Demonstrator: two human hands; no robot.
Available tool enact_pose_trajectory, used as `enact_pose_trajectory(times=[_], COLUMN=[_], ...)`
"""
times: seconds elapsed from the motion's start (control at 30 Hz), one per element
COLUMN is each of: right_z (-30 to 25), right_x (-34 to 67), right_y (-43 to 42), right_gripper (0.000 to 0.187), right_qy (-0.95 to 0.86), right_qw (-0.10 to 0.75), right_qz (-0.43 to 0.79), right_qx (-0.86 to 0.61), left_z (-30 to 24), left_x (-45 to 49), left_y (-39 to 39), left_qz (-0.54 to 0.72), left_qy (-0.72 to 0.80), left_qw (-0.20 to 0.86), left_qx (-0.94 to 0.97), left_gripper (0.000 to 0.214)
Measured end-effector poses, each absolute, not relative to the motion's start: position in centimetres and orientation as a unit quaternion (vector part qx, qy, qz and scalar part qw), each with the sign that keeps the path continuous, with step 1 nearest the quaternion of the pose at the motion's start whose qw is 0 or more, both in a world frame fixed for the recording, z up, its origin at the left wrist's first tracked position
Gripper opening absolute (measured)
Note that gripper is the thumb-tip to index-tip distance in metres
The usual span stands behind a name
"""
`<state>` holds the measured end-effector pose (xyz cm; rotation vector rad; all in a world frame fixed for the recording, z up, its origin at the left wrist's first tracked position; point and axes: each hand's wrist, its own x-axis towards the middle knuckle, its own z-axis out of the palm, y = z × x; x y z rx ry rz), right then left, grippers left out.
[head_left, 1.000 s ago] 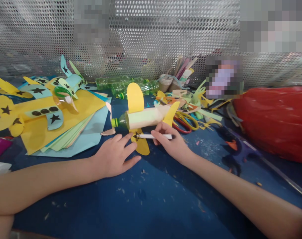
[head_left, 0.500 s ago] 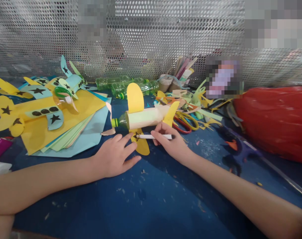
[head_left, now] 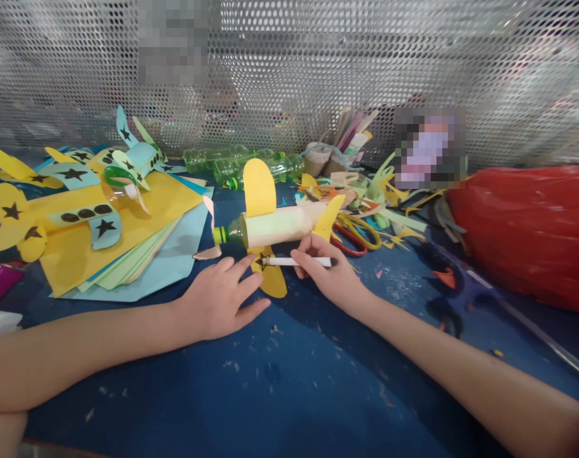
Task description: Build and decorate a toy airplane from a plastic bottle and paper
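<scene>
A toy plane made from a plastic bottle (head_left: 284, 225) wrapped in pale paper lies in the middle, its green-capped neck to the left. Yellow paper wings stick out on both sides. On the near wing (head_left: 274, 283) is a small star (head_left: 262, 260) in black outline, partly filled. My right hand (head_left: 325, 267) pinches a white marker (head_left: 299, 261), its tip on the star. My left hand (head_left: 227, 296) rests with fingers spread, its fingertips on the near wing's left edge. A pinkish paper propeller (head_left: 208, 253) sits at the bottle cap.
Finished paper planes (head_left: 74, 213) with black stars lie at left on stacked coloured paper (head_left: 160, 261). Green bottles (head_left: 255, 166), paper scraps (head_left: 379, 203) and scissors (head_left: 365, 232) are behind and right. A purple glue gun (head_left: 475, 283) lies near a red plastic bag (head_left: 522, 235).
The marker tip has shifted very slightly on the star, and more black shows inside its outline. The left hand and the plane stay in place.
</scene>
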<state>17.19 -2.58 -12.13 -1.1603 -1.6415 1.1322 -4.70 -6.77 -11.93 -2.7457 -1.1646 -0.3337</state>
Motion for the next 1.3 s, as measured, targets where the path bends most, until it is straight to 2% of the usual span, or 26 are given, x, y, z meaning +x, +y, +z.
enact_pose_trajectory(times=[0.97, 1.3], right_z=[-12.29, -12.08], right_x=[17.29, 17.32], right_y=[-2.51, -2.59], right_gripper=[0.03, 0.031], right_qy=[-0.657, -0.643], right_qw=[0.393, 0.415], right_qz=[0.46, 0.453], right_qx=[-0.45, -0.458], left_z=[-11.98, -12.03], left_x=[-4.64, -4.69], left_y=[-6.77, -6.77], left_qz=[-0.11, -0.118], left_qy=[-0.386, -0.387], left_qw=[0.082, 0.066], left_qx=[-0.912, -0.912], left_gripper=[0.047, 0.046])
